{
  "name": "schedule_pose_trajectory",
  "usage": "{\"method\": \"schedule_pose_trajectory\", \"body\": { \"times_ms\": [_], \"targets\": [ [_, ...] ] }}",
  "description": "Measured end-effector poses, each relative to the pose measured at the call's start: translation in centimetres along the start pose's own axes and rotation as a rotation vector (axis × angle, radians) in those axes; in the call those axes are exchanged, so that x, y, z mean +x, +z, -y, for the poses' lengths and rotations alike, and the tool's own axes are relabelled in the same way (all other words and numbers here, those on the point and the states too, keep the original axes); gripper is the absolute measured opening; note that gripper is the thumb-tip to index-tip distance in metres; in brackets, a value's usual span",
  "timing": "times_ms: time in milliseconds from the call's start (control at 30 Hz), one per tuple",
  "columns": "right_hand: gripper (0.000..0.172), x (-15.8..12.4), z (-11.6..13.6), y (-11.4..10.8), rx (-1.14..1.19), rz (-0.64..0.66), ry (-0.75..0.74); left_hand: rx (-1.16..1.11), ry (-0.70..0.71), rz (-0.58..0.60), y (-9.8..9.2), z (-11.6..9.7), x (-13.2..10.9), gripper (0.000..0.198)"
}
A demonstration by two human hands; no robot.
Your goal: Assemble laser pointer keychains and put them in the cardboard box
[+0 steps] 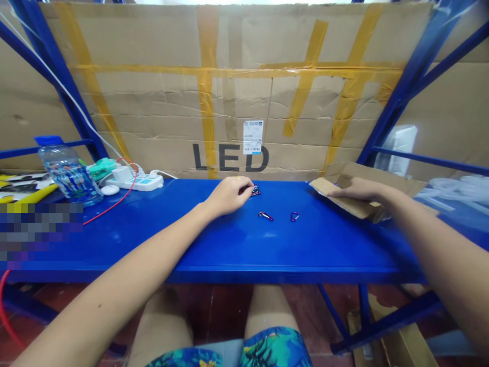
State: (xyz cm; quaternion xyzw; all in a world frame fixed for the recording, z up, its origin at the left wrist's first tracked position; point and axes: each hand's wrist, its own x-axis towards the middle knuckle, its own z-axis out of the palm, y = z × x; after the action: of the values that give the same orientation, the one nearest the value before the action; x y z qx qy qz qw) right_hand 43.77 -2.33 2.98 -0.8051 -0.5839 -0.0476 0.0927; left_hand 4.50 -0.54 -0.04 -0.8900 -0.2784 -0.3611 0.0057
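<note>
My left hand is over the middle of the blue table, its fingers curled at a small cluster of coloured carabiners. The hand partly hides this cluster, and the fingertips meet its left side. Closer to me lie two loose carabiners, a dark purple one with a silver gate and another purple one to its right. On the right, my right hand grips an open cardboard box at its near left side. Some of that hand's fingers are hidden by the box.
At the left stand a water bottle with a blue cap and a white power strip, with a red cable running forward. A large cardboard panel marked LED closes off the back. Clear plastic pieces lie far right.
</note>
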Motion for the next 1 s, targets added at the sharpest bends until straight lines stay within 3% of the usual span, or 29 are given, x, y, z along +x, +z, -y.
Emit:
{"method": "schedule_pose_trajectory", "body": {
  "times_ms": [100, 267, 433, 600, 700, 867, 1000],
  "targets": [
    [0.031, 0.1, 0.0, 1.2, -0.024, 0.192, -0.087, -0.006, 0.007, 0.000, 0.1, -0.2, 0.0, 0.019],
    [0.026, -2.0, 1.1, 2.5, -0.197, 0.074, -0.244, -0.022, 0.025, 0.039, 0.4, -0.9, 0.5, 0.017],
    [0.028, -4.8, 3.5, 3.0, -0.374, 0.004, -0.409, 0.015, 0.153, 0.160, 1.4, -2.8, 2.2, 0.017],
    [0.029, -6.5, 5.3, 2.8, -0.357, -0.015, -0.526, 0.020, 0.287, 0.227, 3.4, -5.8, 6.1, 0.022],
    [0.030, -7.5, 5.5, 2.8, -0.348, -0.041, -0.549, 0.066, 0.276, 0.266, 5.0, -7.3, 9.1, 0.027],
    [0.032, -8.6, 4.8, 3.4, -0.356, -0.157, -0.517, 0.165, 0.138, 0.528, 7.7, -8.6, 13.0, 0.024],
    [0.027, -9.2, 4.5, 4.3, -0.357, -0.224, -0.542, 0.181, 0.072, 0.757, 9.1, -9.2, 14.5, 0.018]
  ]
}}
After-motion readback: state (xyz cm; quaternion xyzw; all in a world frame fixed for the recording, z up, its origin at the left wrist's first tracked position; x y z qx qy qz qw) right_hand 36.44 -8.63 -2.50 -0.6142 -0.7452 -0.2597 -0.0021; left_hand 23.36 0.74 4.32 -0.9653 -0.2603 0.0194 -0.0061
